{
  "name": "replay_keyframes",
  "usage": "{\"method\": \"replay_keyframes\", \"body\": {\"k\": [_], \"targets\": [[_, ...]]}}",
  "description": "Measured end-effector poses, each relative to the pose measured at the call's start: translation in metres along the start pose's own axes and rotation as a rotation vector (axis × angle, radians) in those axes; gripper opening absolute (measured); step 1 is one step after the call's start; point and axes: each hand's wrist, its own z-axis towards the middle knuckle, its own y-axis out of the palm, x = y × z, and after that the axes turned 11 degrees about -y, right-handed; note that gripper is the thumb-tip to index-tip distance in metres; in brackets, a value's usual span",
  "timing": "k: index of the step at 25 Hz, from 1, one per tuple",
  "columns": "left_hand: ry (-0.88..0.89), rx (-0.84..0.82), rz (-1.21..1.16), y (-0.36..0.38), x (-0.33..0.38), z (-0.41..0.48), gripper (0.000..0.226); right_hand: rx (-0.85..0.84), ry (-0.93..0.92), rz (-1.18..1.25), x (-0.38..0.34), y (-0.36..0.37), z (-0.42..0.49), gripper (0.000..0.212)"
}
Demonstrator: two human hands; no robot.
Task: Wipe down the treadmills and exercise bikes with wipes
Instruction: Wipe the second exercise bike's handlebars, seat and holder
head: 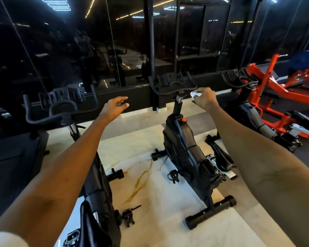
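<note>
A black exercise bike (185, 150) stands in the middle on the pale marble floor. Its black handlebars (171, 84) rise in front of the dark glass wall. My right hand (204, 98) grips a crumpled white wipe (194, 94) right at the handlebars' right side, near the stem. My left hand (115, 107) hovers in the air between this bike and a second black bike (96, 184) on the left, fingers relaxed and holding nothing. The second bike's handlebars (59, 111) lie left of that hand.
A third black bike (251, 111) stands to the right, with a red weight machine (282, 90) behind it. A dark treadmill-like deck (12, 157) sits at the far left. Dark glass panels (114, 50) line the back. Loose pedals (128, 215) lie on the floor between the bikes.
</note>
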Motion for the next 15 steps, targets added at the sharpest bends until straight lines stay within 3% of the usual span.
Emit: {"method": "replay_keyframes", "body": {"k": [5,15], "targets": [[-0.011,0.029,0.016,0.021,0.028,0.057,0.046,0.025,-0.011,0.047,0.027,-0.004,0.062,0.029],[0.008,0.036,0.067,0.057,0.031,0.238,0.049,0.027,-0.022,0.061,0.091,0.066,0.204,0.028]]}}
